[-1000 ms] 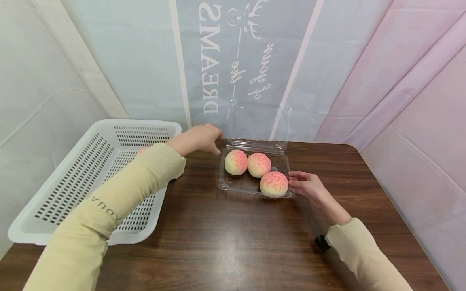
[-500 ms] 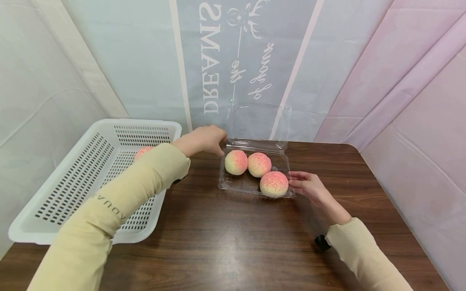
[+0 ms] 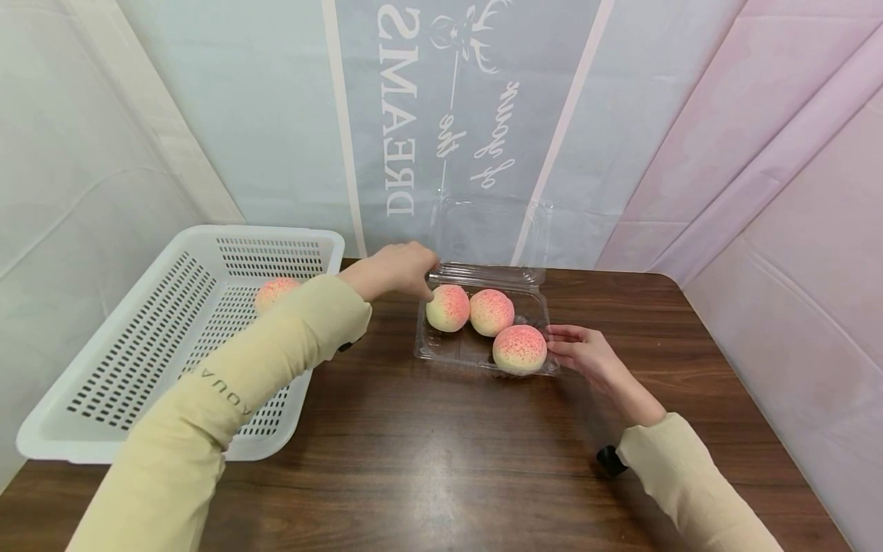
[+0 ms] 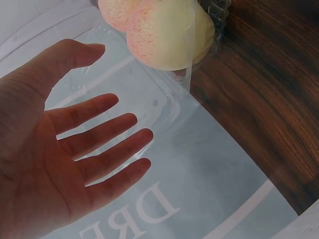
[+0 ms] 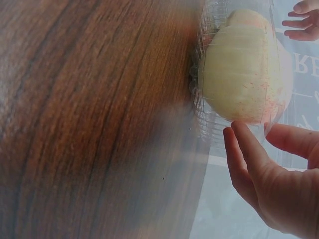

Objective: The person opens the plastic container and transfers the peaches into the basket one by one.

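Three pink-and-cream peaches sit in an open clear plastic clamshell box (image 3: 451, 354): a left peach (image 3: 448, 309), a middle peach (image 3: 491, 313) and a front-right peach (image 3: 520, 350). My left hand (image 3: 400, 270) is held at the box's back left corner, thumb beside the left peach. In the left wrist view its fingers (image 4: 107, 139) are spread and hold nothing, with the transparent lid behind them. My right hand (image 3: 586, 356) holds the box's right side; in the right wrist view fingertips (image 5: 240, 128) meet the outer wall and the thumb is at the rim.
A white slotted plastic basket (image 3: 155, 337) stands on the left of the brown wooden table (image 3: 441, 452), with another peach (image 3: 276, 293) in it, partly behind my left sleeve. The raised lid (image 3: 490, 230) stands close against the printed cloth backdrop (image 3: 276, 100).
My left hand has moved right and slightly down, from beside the box to its back left corner. More of the peach in the basket now shows. My right hand and the box stay put.
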{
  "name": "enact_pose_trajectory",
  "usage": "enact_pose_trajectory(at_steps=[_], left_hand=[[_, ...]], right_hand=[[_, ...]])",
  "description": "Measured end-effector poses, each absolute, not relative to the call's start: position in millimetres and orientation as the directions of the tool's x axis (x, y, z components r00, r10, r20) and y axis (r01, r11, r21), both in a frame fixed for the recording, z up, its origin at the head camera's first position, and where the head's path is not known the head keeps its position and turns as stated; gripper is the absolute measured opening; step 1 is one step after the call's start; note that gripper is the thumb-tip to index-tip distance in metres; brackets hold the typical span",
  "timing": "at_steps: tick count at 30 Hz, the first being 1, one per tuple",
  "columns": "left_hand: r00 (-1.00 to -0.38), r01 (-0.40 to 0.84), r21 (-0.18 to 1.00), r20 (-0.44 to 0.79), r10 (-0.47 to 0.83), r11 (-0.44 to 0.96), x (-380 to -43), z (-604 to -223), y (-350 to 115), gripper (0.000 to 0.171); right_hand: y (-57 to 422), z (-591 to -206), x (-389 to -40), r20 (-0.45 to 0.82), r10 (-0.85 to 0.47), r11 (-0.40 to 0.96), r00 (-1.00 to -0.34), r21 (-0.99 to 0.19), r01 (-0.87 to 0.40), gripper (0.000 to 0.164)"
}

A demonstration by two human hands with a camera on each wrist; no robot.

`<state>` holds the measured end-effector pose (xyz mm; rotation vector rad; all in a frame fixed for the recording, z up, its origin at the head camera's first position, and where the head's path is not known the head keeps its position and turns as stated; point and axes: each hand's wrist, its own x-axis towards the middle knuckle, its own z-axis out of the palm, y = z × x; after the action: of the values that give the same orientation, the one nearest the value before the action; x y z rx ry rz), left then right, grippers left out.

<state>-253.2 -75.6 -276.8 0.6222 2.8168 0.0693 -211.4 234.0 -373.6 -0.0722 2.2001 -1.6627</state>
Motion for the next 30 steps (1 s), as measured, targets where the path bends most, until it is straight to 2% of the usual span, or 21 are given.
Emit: enact_pose_trajectory(at_steps=[16,30], left_hand=[[-0.875,0.405,0.121,-0.236,0.423,0.906,-252,-282,-65,0.050],[-0.868,0.408,0.152,-0.243,0.434,0.900,-253,-288,-58,0.048]], right_hand=[[234,-375,-212,-0.248,-0.290,0.252,-0.925,-0.951,0.176,0.052],[234,-375,-211,-0.256,-0.282,0.269,-0.925,-0.946,0.180,0.051]])
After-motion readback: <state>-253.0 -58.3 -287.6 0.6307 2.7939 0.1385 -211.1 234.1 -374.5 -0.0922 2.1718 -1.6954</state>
